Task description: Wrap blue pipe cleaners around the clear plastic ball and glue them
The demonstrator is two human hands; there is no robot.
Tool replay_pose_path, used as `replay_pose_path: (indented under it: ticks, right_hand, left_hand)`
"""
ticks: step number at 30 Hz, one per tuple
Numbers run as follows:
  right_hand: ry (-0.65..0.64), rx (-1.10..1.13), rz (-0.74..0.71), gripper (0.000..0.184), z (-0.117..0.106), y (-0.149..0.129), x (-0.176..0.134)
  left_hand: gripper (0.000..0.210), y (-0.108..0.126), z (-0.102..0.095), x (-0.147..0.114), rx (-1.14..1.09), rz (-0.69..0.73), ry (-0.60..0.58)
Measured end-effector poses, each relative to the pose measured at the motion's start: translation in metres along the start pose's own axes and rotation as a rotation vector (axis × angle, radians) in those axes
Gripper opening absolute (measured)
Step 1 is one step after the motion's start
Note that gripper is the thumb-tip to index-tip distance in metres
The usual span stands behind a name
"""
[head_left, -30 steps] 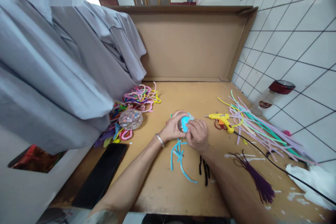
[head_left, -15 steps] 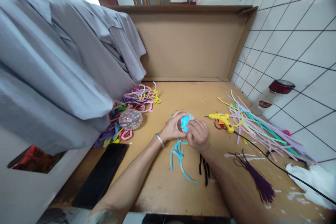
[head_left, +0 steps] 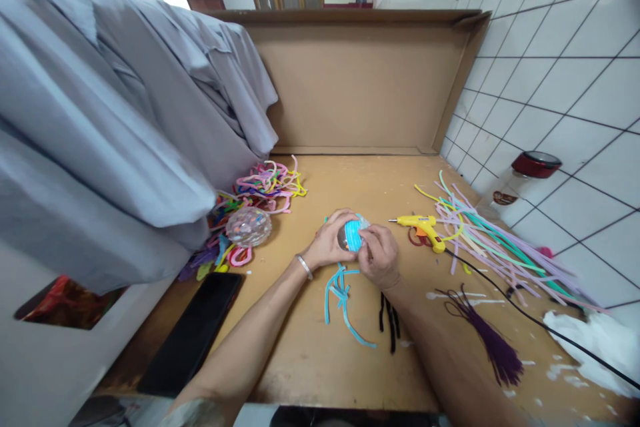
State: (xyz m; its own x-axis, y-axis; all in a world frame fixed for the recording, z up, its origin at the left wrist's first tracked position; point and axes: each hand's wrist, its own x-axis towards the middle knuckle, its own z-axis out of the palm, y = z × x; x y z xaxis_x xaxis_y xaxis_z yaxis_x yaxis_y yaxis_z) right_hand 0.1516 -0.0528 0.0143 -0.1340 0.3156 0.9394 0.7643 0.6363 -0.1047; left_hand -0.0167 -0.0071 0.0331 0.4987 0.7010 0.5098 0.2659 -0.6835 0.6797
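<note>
My left hand is closed around a clear rounded object wrapped in bright blue pipe cleaner, holding it above the table. Against the right side of that object my right hand has its fingers pinched together. What lies between those fingertips is too small to make out. Several loose blue pipe cleaners lie just below the hands, tangled at their upper part. Black pipe cleaner pieces rest beside my right wrist, partly covered by it.
A yellow glue gun lies to the right, its black cord running to the table edge. Behind it spread long pastel pipe cleaners. A purple tassel, a clear faceted ball, a black phone and a red-lidded jar are around.
My right fingers have drawn slightly back to the right and drawn together, baring more of the blue wrapping. My left hand keeps its hold in the same place.
</note>
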Motion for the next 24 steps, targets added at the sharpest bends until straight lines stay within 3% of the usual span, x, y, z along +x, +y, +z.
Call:
replay_pose_path:
  ticks: [7, 16, 19, 24]
  right_hand:
    - [-0.075, -0.018, 0.014, 0.037, -0.0012, -0.0004, 0.0014]
    - [-0.097, -0.106, -0.109, 0.035, 0.0018, 0.0055, 0.0005]
    - [-0.121, -0.040, -0.026, 0.034, 0.0016, 0.0040, 0.0003]
    - [-0.050, 0.121, 0.190, 0.033, -0.0003, -0.0013, 0.0020]
  left_hand:
    - [0.069, 0.0033, -0.0005, 0.0004, 0.006, 0.011, 0.004]
    - [0.069, -0.0035, 0.0022, -0.0007, -0.016, 0.060, 0.008]
    - [0.067, -0.0029, 0.0023, -0.0005, -0.025, 0.062, 0.018]
    - [0.070, 0.0023, 0.0013, 0.0002, -0.005, 0.021, 0.008]
